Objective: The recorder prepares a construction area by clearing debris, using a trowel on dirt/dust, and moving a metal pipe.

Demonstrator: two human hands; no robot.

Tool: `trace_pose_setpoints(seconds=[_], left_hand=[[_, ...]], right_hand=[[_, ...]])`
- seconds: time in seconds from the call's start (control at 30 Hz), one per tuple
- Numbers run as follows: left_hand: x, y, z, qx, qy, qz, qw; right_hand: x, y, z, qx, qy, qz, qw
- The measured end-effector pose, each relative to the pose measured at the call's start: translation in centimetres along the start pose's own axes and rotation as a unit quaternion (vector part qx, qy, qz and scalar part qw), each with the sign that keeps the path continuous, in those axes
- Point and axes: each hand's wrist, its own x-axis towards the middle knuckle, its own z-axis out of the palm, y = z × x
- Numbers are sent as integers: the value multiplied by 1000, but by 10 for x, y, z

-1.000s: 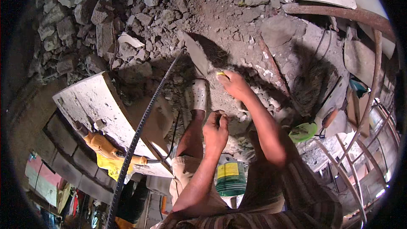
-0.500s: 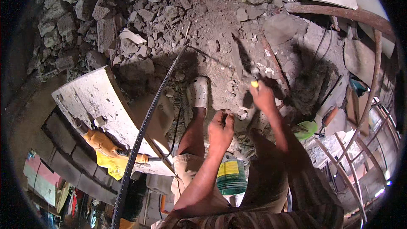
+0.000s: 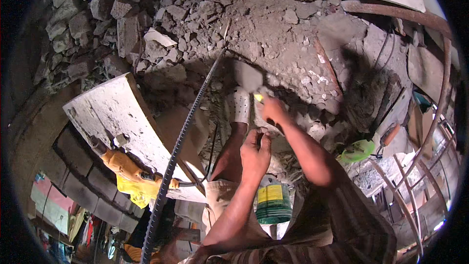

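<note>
The trowel (image 3: 248, 76), a flat grey steel blade on a yellow handle, hangs blurred over the rubble (image 3: 273, 34) beside the sandalled foot (image 3: 240, 105); it looks stiff and fairly light, best taken by the handle. The right hand (image 3: 273, 110) grips that handle, while the left hand (image 3: 255, 152) hovers empty, fingers loosely curled, above a green-and-yellow can (image 3: 272, 204).

Two bare hands were in view: the left hand (image 3: 255, 149) and the right hand (image 3: 273, 110). One grey trowel (image 3: 248, 77) was present. One ribbed steel bar (image 3: 181, 142) crossed one white slab (image 3: 122, 127). One orange power tool (image 3: 124, 166), one green power tool (image 3: 359, 150), one green-and-yellow can (image 3: 272, 203) and one perforated white sandal (image 3: 241, 105) were counted. Rubble pieces (image 3: 122, 24) were too many to count.
</note>
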Motion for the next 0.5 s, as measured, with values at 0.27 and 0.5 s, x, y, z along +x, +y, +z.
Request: trace_pose_setpoints(seconds=[0.27,0.5], left_hand=[[6,9,-12,-114,73,-15,991],[6,36,-3,-46,153,54,986]], right_hand=[[9,-87,38,144,152,-103,972],[-7,-87,67,242,56,-125,961]])
